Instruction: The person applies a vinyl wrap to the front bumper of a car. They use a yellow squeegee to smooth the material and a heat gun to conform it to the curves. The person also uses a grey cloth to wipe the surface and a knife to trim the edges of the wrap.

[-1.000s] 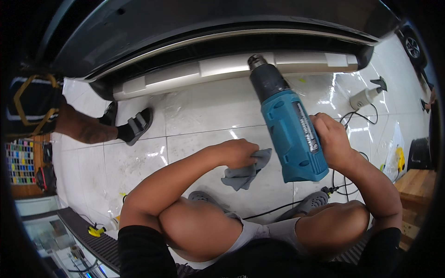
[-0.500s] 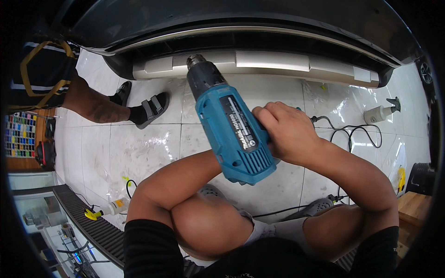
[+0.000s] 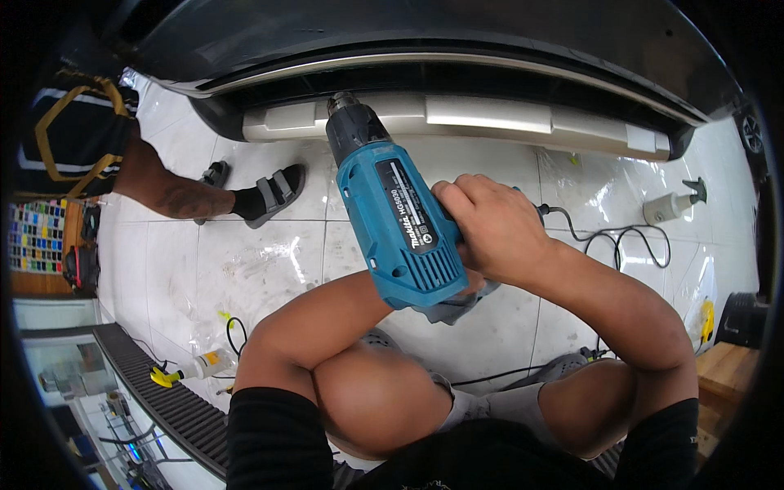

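My right hand [image 3: 498,229] is closed around the handle of a blue heat gun [image 3: 400,220] with a dark front and a metal nozzle. Its nozzle points away from me, overlapping in view the left part of a silver running board [image 3: 392,108] under a dark car. My left forearm [image 3: 335,302] passes under the gun's rear, where the body of the gun hides most of that hand. Below the gun's back end a crumpled dark grey piece [image 3: 457,309] sticks out, like cloth or a glove; what grips it is hidden.
Another person's leg [image 3: 167,180] and sandalled foot [image 3: 278,196] stand at the left. A spray bottle [image 3: 674,204] and looped black cord [image 3: 625,237] lie right on the tiled floor. Another spray bottle with a yellow head [image 3: 188,369] lies left, beside a dark ribbed strip [image 3: 163,408].
The heat gun has shifted slightly left and away from me in my right hand. More of the grey crumpled piece now shows under its rear end.
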Demonstrator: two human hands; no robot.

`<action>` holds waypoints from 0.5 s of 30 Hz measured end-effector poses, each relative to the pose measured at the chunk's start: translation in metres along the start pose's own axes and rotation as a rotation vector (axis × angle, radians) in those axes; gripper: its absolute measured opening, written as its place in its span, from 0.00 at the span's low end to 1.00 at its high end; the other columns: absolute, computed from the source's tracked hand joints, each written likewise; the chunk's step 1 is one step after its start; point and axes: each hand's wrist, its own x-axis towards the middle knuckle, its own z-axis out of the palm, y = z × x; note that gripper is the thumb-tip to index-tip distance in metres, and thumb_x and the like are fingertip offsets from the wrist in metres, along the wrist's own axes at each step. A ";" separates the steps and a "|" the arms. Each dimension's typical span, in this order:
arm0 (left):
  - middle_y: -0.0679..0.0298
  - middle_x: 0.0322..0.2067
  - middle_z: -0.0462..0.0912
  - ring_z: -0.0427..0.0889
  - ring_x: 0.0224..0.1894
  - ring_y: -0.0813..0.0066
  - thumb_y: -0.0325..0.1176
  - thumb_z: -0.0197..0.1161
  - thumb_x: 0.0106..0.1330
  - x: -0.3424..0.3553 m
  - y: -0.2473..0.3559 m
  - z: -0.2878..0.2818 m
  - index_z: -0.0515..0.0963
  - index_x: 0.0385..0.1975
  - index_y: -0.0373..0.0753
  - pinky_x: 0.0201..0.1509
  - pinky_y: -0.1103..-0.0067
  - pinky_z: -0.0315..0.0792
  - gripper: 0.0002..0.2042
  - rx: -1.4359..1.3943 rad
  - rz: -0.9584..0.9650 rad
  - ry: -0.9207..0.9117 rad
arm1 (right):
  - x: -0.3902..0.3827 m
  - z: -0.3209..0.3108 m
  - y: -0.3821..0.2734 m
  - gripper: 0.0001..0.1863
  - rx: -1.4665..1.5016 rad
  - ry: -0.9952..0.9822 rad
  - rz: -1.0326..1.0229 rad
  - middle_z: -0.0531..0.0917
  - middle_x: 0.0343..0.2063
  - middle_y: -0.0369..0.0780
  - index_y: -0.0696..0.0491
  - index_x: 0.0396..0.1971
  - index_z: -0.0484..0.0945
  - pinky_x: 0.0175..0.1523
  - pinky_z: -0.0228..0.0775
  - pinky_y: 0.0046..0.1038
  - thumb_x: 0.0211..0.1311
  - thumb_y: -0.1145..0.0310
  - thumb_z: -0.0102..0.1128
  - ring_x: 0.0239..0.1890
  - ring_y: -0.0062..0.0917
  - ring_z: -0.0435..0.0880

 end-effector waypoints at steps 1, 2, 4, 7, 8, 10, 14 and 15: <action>0.60 0.51 0.79 0.74 0.56 0.63 0.35 0.58 0.62 -0.002 0.001 0.000 0.76 0.51 0.44 0.59 0.67 0.66 0.16 0.007 -0.003 0.026 | 0.005 0.002 -0.004 0.20 -0.002 0.007 -0.009 0.77 0.30 0.44 0.55 0.41 0.70 0.38 0.75 0.39 0.44 0.72 0.63 0.37 0.39 0.80; 0.60 0.51 0.79 0.74 0.56 0.64 0.35 0.58 0.62 -0.004 0.001 0.000 0.76 0.51 0.44 0.59 0.67 0.66 0.17 0.010 -0.013 0.044 | 0.013 0.005 -0.009 0.20 0.013 0.016 -0.028 0.77 0.30 0.44 0.55 0.40 0.70 0.38 0.75 0.40 0.44 0.72 0.63 0.37 0.39 0.80; 0.61 0.52 0.78 0.73 0.57 0.64 0.34 0.58 0.62 -0.004 0.003 -0.002 0.76 0.51 0.45 0.59 0.67 0.65 0.17 0.029 -0.048 0.049 | 0.035 0.010 -0.024 0.18 0.046 0.031 -0.069 0.77 0.30 0.44 0.55 0.40 0.70 0.38 0.74 0.41 0.45 0.72 0.62 0.37 0.40 0.80; 0.62 0.53 0.78 0.73 0.58 0.65 0.34 0.58 0.61 0.006 0.006 0.000 0.76 0.52 0.45 0.60 0.68 0.64 0.18 0.032 -0.089 -0.046 | 0.064 0.024 -0.038 0.17 0.062 0.014 -0.091 0.78 0.31 0.45 0.55 0.39 0.70 0.39 0.74 0.41 0.49 0.71 0.63 0.38 0.41 0.80; 0.62 0.53 0.78 0.72 0.59 0.66 0.34 0.59 0.61 0.005 0.009 -0.003 0.76 0.52 0.46 0.61 0.68 0.64 0.18 0.032 -0.113 -0.087 | 0.074 0.029 -0.044 0.17 0.068 0.015 -0.101 0.78 0.31 0.45 0.55 0.39 0.70 0.39 0.74 0.41 0.49 0.71 0.64 0.38 0.41 0.80; 0.61 0.53 0.78 0.73 0.58 0.65 0.33 0.57 0.62 0.003 0.012 -0.013 0.75 0.53 0.45 0.61 0.68 0.64 0.18 0.057 -0.160 -0.200 | 0.090 0.035 -0.054 0.17 0.071 0.011 -0.096 0.79 0.33 0.46 0.56 0.40 0.70 0.40 0.74 0.41 0.51 0.70 0.64 0.39 0.41 0.80; 0.60 0.54 0.78 0.73 0.58 0.63 0.32 0.55 0.63 0.002 0.009 -0.016 0.74 0.55 0.44 0.61 0.68 0.65 0.19 0.067 -0.173 -0.281 | 0.113 0.052 -0.067 0.16 0.057 0.011 -0.081 0.79 0.34 0.47 0.57 0.40 0.70 0.41 0.75 0.41 0.52 0.71 0.63 0.41 0.42 0.81; 0.60 0.54 0.78 0.73 0.58 0.63 0.32 0.55 0.63 0.002 0.006 -0.014 0.74 0.55 0.44 0.61 0.68 0.65 0.19 0.063 -0.150 -0.268 | 0.116 0.055 -0.069 0.16 0.054 0.013 -0.079 0.79 0.34 0.47 0.57 0.40 0.70 0.41 0.75 0.42 0.52 0.71 0.63 0.42 0.42 0.81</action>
